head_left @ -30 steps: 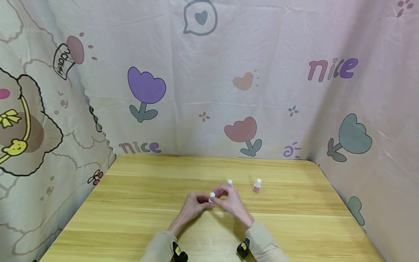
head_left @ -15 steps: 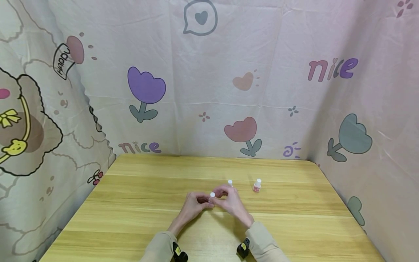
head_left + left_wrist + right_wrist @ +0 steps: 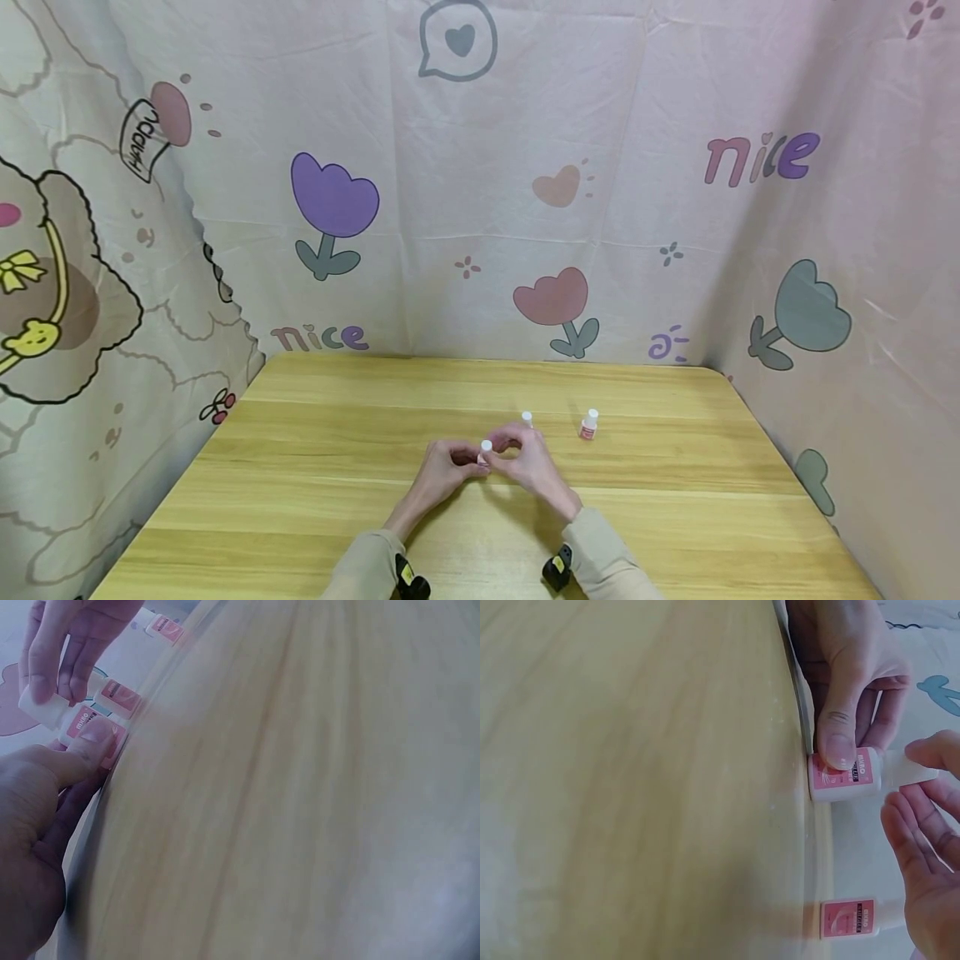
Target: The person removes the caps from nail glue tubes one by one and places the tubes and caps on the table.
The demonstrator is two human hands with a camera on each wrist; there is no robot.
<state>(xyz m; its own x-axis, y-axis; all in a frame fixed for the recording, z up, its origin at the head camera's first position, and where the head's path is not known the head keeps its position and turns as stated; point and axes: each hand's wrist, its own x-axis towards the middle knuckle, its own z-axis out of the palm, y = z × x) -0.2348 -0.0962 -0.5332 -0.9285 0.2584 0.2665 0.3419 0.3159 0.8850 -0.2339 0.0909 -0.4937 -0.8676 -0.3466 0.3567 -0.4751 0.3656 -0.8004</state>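
A small white bottle with a pink label (image 3: 483, 460) stands upright near the table's middle. In the head view, my left hand (image 3: 441, 473) grips its body from the left. The left wrist view shows the left thumb pressed across the label (image 3: 84, 724). From the other side, my right hand (image 3: 534, 465) pinches the white cap (image 3: 907, 768) between thumb and fingers. The cap sits on the bottle. Just behind the right hand is a second such bottle (image 3: 527, 418), its lower part hidden in the head view. A third bottle (image 3: 589, 426) stands farther right.
The wooden table (image 3: 315, 433) extends around both hands. Behind it hangs a pale curtain (image 3: 450, 208) printed with flowers, and more patterned cloth (image 3: 172, 308) runs along the left side. Both beige sleeves (image 3: 611, 554) lie low over the table's near part.
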